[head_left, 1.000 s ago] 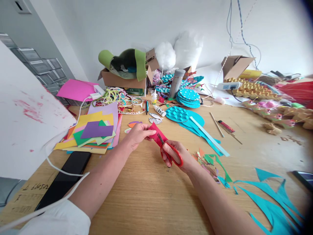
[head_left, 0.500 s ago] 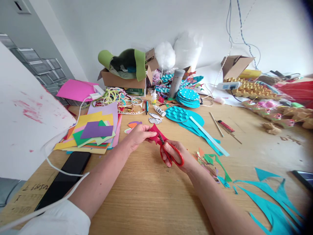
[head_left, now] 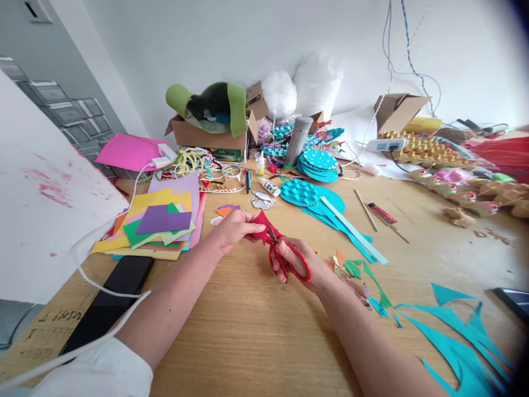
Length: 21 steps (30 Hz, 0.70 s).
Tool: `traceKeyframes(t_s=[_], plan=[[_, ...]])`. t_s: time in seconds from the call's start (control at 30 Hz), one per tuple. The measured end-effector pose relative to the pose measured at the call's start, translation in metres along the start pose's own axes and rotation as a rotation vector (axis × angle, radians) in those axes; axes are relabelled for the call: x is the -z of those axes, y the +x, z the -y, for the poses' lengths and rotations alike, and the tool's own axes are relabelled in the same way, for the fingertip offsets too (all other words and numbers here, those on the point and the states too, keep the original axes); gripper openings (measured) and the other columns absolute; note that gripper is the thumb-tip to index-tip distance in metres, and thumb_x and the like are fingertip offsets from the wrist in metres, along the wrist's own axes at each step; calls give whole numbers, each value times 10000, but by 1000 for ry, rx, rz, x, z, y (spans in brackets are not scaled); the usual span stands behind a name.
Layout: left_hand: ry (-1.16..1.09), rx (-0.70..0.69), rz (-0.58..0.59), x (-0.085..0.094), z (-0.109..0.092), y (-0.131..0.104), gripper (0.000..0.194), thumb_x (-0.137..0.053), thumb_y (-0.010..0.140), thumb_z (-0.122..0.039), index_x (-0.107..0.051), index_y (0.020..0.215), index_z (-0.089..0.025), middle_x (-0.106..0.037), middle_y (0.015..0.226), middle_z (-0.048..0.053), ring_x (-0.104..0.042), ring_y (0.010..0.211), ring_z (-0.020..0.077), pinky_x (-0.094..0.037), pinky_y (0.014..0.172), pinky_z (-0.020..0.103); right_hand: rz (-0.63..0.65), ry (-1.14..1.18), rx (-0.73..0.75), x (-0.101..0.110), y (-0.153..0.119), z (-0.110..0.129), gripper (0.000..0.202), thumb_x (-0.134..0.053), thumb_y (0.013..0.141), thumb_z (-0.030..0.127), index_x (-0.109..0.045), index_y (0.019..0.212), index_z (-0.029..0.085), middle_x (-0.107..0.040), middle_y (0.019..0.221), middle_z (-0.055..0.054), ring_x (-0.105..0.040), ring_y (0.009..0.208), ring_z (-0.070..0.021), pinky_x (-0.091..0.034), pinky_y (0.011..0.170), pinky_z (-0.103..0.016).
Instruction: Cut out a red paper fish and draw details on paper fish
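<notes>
My left hand (head_left: 236, 229) pinches a small piece of dark pink paper (head_left: 260, 220) between thumb and fingers, above the middle of the table. The paper has a jagged, partly cut edge. In my right hand (head_left: 300, 259) are red-handled scissors (head_left: 295, 270), with fingers and thumb through the loops. Their blades meet the paper close to my left thumb and are slightly apart. Behind the hands lie white paper cutouts (head_left: 263, 200) and a white glue bottle (head_left: 270, 186). Small oval paper pieces (head_left: 225, 211) sit just beyond my left hand.
Coloured paper sheets (head_left: 161, 223) are stacked on the left, near a black phone (head_left: 111, 300) crossed by a white cable (head_left: 99, 284). Blue paper offcuts (head_left: 458, 336) and green scraps (head_left: 378, 286) spread at right. A grey flask (head_left: 298, 142) and a cardboard box (head_left: 206, 133) stand behind.
The scissors' handles have shifted very slightly in my right hand, with the blades still at the pink paper. My left hand stays in place.
</notes>
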State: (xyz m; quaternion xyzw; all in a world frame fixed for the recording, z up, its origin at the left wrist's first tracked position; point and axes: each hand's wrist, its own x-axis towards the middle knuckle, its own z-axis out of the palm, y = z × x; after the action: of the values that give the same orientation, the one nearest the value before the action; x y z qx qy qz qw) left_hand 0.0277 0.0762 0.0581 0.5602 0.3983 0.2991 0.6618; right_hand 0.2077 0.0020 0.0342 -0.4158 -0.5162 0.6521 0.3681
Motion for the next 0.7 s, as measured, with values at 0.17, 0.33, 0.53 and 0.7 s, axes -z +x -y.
traceKeyframes(t_s=[0.17, 0.33, 0.53, 0.7], plan=[[-3, 6, 13, 0, -1, 0, 323, -791, 574, -381, -698, 704, -100, -635, 637, 49, -518, 566, 107, -403, 583, 257, 8, 1, 6, 1, 0, -2, 505, -551, 805, 674, -522, 732, 175, -574, 583, 9, -514, 399, -98, -378, 392, -224], [-11, 15, 8, 1, -1, 0, 336, -798, 565, -388, -704, 711, -101, -630, 630, 45, -521, 568, 109, -408, 588, 257, 34, 28, 34, 2, 1, -4, 503, -534, 829, 661, -532, 730, 167, -582, 597, 2, -527, 405, -96, -372, 395, -221], [-12, 18, 16, 1, -1, 0, 341, -790, 569, -391, -701, 727, -102, -636, 648, 39, -528, 570, 107, -412, 586, 253, 33, 33, 45, 2, 1, -2, 501, -563, 817, 651, -530, 704, 163, -558, 543, 15, -501, 373, -90, -370, 378, -220], [-18, 7, 20, 1, -1, 0, 319, -788, 572, -377, -682, 689, -100, -627, 630, 32, -518, 548, 99, -410, 577, 253, 22, 25, 33, 1, 1, -1, 508, -593, 789, 656, -527, 689, 163, -565, 556, 8, -511, 382, -89, -370, 373, -215]])
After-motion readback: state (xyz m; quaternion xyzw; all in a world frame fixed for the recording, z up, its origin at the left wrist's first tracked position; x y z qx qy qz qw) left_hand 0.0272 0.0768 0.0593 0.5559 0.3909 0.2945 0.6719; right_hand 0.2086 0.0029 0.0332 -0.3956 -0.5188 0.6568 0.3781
